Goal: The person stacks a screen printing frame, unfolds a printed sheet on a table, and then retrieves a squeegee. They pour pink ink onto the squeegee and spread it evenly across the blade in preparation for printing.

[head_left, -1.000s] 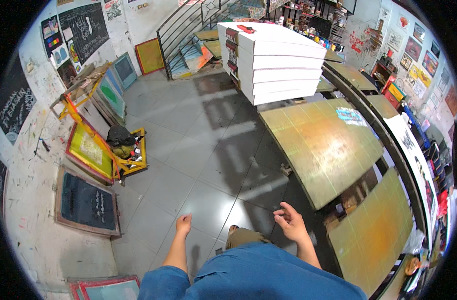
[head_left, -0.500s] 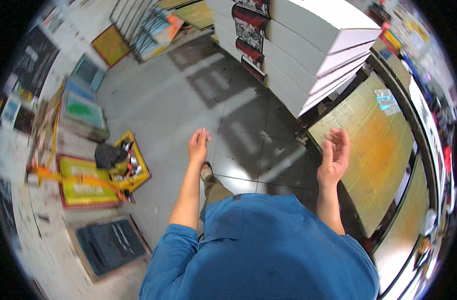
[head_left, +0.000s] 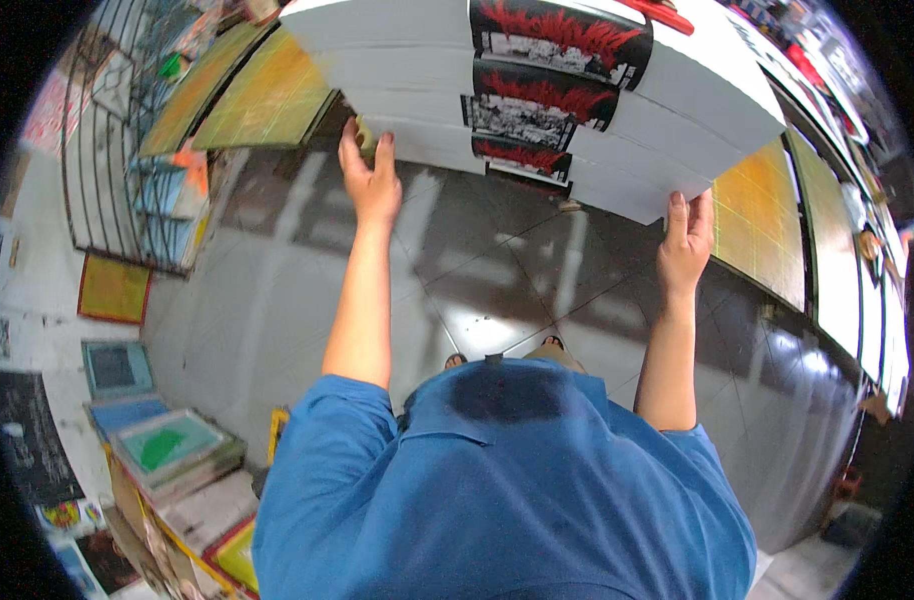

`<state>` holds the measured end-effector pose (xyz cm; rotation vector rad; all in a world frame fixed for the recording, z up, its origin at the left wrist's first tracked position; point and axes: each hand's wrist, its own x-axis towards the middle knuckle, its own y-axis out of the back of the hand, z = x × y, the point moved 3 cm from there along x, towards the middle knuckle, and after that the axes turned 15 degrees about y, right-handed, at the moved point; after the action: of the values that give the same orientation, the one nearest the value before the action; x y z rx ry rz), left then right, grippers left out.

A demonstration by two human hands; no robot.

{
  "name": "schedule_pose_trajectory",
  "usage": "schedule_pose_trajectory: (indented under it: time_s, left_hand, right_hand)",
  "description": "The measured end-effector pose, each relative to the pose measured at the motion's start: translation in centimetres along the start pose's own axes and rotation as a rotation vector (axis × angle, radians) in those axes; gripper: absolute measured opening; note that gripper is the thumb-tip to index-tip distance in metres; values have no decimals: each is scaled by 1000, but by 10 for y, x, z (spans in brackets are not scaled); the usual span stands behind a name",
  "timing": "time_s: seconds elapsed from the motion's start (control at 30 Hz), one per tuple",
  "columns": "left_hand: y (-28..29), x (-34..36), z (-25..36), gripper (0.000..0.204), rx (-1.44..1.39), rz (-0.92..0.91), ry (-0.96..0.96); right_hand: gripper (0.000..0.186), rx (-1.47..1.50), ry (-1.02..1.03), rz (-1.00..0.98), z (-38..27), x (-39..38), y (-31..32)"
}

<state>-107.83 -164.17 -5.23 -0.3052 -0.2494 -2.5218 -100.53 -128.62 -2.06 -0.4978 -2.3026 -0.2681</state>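
Note:
In front of me is a stack of thick white slabs (head_left: 417, 90); boxes or bundles, I cannot tell. Black, red and white printed panels (head_left: 547, 100) run down the middle of its front. At the stack's lower left edge is my left hand (head_left: 372, 185), thumb and fingers apart. A small yellowish patch shows between them; its kind is unclear. My right hand (head_left: 685, 235) is at the lower right corner, thumb before the white face and fingers beside the corner. Whether either hand presses on the stack cannot be made out. A red object (head_left: 667, 14) lies on top.
Yellow-stained flat boards (head_left: 752, 215) lie to the right of the stack, and similar boards (head_left: 262, 90) to its left. A black metal rack (head_left: 107, 170) stands at far left. Framed screens (head_left: 167, 440) lean along the left wall. Grey floor tiles (head_left: 457, 260) lie underfoot.
My view has turned right, so the stack now stands straight ahead and nearer. Both hands have moved from over the floor and boards to the stack's lower edges.

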Motion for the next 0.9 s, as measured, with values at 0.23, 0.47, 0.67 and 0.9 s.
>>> schedule_pose_trajectory:
  time_s: [0.23,0.47,0.67,0.9]
  left_hand:
    - [-2,17,-17,37,-253,-201,149]
    - [0,26,-18,32,-267,-183,118]
    - [-2,20,-11,31,-234,-189,78]
    - [-3,21,-13,33,-201,-132,125]
  right_hand:
    - [42,-278,33,-30,2,2,-3]
    - [38,-399,42,-5,-4,5,-4]
    - [35,-278,7,55,5,4,-4]
    - [45,-258,-8,10,14,3,-2]
